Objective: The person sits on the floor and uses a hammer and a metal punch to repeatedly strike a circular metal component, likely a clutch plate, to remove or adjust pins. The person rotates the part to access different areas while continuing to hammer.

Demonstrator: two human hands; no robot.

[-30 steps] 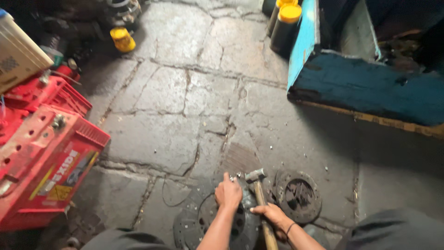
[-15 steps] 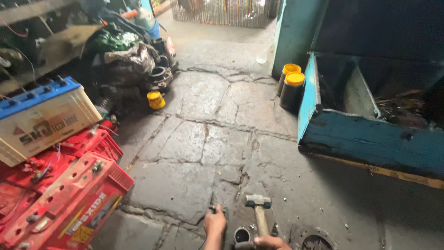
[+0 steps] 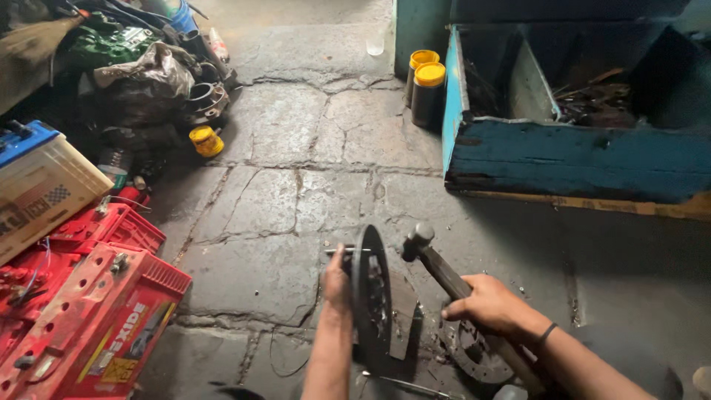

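On cracked floor, left hand (image 3: 337,280) steadying upright disc (image 3: 371,296), right hand (image 3: 485,304) gripping hammer (image 3: 444,270)

Head camera looks down, near, at cracked stone floor (image 3: 296,192).

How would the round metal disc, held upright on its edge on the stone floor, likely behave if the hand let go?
The disc stands on a thin rim, so it would probably tip or roll. It looks like rigid, heavy metal. Only the left hand steadies it.

Bare stone floor (image 3: 296,141) ahead
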